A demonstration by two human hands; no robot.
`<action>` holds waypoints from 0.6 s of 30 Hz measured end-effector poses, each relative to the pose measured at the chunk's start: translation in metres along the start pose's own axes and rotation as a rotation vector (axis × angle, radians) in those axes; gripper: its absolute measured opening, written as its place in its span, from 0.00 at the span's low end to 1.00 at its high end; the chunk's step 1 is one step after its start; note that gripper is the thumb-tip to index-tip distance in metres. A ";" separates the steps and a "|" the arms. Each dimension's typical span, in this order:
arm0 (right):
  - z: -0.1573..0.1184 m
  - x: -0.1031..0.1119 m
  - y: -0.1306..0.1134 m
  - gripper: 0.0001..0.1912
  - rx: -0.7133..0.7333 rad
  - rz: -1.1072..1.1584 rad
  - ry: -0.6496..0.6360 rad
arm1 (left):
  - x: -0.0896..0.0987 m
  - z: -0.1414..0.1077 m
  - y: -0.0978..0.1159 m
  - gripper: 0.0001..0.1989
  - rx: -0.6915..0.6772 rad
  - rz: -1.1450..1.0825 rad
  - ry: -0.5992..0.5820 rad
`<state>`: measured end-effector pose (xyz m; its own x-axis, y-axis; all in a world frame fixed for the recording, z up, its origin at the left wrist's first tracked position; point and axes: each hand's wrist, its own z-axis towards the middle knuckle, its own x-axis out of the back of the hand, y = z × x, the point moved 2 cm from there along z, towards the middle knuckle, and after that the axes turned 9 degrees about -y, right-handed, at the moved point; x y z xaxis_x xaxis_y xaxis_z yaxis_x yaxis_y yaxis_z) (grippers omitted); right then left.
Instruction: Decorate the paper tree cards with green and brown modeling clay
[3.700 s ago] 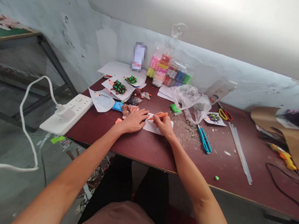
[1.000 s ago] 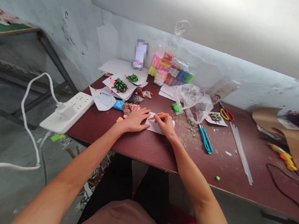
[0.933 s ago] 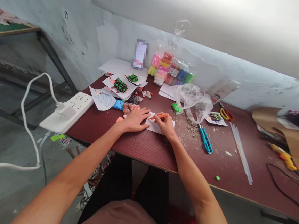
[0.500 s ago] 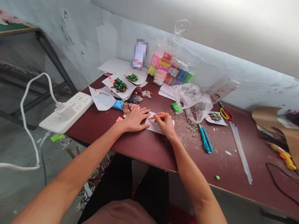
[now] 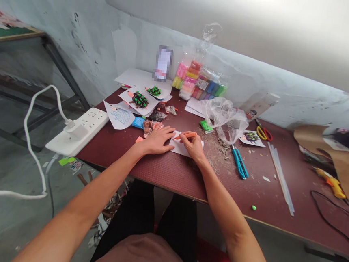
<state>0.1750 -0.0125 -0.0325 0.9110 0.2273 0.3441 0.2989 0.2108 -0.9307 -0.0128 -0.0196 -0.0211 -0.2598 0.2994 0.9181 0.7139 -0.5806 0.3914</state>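
Note:
A small white paper (image 5: 179,147) lies on the dark red table (image 5: 165,171) in front of me. My left hand (image 5: 158,140) rests flat with fingers spread, its fingertips at the paper's left edge. An orange pen (image 5: 188,136) is gripped in my right hand (image 5: 195,146), its tip down at the upper left of the paper. Beside my left hand are brown clay packets (image 5: 148,128) and a blue packet (image 5: 138,122). Behind them lie papers bearing green-dotted dark hedgehog shapes (image 5: 140,99) and a paper with a blue drawing (image 5: 120,116).
A power strip (image 5: 81,131) sits at the left edge. Colored clay packs (image 5: 197,82) stand by the wall, near a clear plastic bag (image 5: 224,115). To the right are a teal cutter (image 5: 239,162), scissors (image 5: 264,133), glue sticks (image 5: 281,177) and a yellow glue gun (image 5: 331,183).

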 end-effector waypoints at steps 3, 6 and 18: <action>0.000 0.000 -0.001 0.19 0.001 0.002 -0.002 | 0.000 0.000 0.000 0.27 -0.003 -0.001 0.003; 0.001 0.001 -0.002 0.19 -0.001 -0.013 -0.001 | -0.001 0.000 -0.001 0.27 0.000 -0.006 0.002; 0.000 0.004 0.001 0.16 0.011 -0.082 0.027 | -0.001 0.000 0.000 0.28 0.006 0.007 0.004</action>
<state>0.1790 -0.0117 -0.0317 0.8910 0.1837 0.4152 0.3696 0.2377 -0.8983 -0.0129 -0.0200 -0.0224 -0.2575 0.2923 0.9210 0.7193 -0.5784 0.3847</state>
